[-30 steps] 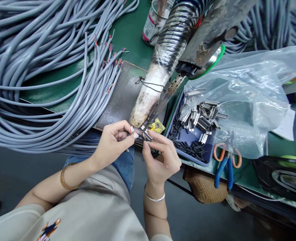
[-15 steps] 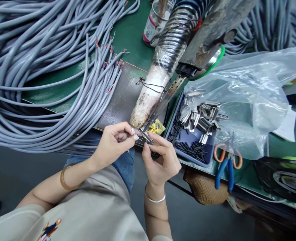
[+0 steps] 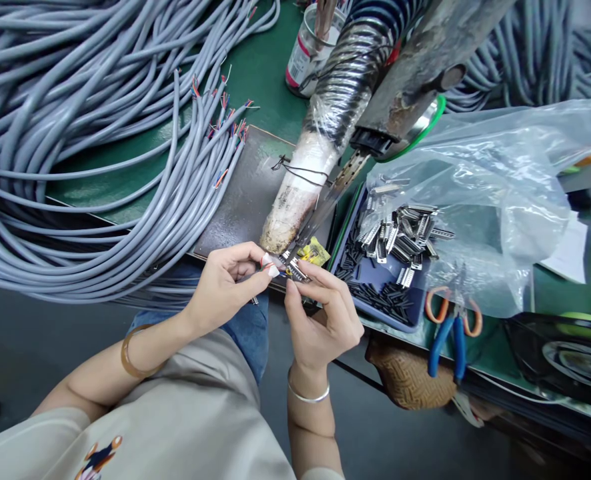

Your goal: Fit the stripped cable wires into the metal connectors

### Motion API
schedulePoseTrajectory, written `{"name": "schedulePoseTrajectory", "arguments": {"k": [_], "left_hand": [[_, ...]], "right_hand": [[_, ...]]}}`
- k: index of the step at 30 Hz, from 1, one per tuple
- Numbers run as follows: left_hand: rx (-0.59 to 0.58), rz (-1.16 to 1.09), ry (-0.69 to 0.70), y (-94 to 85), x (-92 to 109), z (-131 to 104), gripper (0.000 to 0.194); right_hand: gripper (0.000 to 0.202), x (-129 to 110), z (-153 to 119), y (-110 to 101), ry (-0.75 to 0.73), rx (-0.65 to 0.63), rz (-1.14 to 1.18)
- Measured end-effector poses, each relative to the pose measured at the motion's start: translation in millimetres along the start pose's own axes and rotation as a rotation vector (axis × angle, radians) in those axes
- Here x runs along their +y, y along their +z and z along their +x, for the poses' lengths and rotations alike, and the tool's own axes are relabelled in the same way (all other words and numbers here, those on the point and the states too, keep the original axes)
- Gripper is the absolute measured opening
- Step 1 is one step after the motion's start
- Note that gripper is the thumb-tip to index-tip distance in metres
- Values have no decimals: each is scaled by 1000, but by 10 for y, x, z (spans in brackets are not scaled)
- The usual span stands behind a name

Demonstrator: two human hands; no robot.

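Below the soldering iron (image 3: 344, 175), the left hand (image 3: 229, 281)'s grip pinches thin wires (image 3: 282, 272) by a small connector (image 3: 298, 271), the right hand (image 3: 325, 312)'s narrow, its hold unclear, that joint seemingly unfinished, and loose connectors (image 3: 411, 235) and grey cables (image 3: 195, 190) lying unjoined.

Jar (image 3: 299, 61) on green bench (image 3: 268, 80); white paper (image 3: 571, 253) rightward.

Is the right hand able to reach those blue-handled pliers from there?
Probably yes: the blue handles stick out past the plastic bag, though the right hand is busy with a connector.
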State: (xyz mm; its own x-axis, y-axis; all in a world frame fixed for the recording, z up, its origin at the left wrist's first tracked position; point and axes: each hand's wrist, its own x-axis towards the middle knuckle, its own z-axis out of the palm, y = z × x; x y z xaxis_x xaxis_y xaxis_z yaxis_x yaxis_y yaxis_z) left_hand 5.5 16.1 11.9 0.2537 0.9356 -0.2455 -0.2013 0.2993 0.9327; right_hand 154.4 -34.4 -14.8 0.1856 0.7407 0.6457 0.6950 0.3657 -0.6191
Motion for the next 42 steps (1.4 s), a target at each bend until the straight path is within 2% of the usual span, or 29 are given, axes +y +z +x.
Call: {"name": "schedulePoseTrajectory", "arguments": {"k": [14, 22, 25, 28, 30, 32, 33, 36, 38, 40, 42], "left_hand": [[-81, -18, 35, -32, 34, 23, 13], [-88, 6, 14, -41, 36, 22, 16], [-115, -23, -28, -68, 4, 39, 20], [-147, -39, -86, -89, -31, 46, 23], [-159, -22, -121, -95, -46, 38, 22], [-174, -4, -145, -97, -50, 23, 21], [-185, -2, -153, -97, -49, 14, 21], [-213, -26, -153, -95, -40, -6, 19], [-225, -44, -144, -92, -38, -15, 18], [-232, -53, -142, -90, -43, -22, 18], [-231, -57, -145, -88, -54, -27, 19]], "right_hand": [[16, 26, -45, 14, 13, 9, 22], [16, 43, -71, 42, -22, 44, -9], [13, 51, -95, 40, 49, 11, 39], [8, 55, -100, -14, 222, -54, 163], [6, 53, -78, -85, 295, -29, 203], [8, 41, -25, -167, 289, -2, 165], [10, 30, 10, -205, 267, -24, 138], [17, -20, 122, -274, 209, -206, 128], [15, -52, 164, -280, 182, -304, 156], [11, -69, 155, -267, 195, -345, 177], [11, -67, 102, -249, 279, -290, 189]]}}
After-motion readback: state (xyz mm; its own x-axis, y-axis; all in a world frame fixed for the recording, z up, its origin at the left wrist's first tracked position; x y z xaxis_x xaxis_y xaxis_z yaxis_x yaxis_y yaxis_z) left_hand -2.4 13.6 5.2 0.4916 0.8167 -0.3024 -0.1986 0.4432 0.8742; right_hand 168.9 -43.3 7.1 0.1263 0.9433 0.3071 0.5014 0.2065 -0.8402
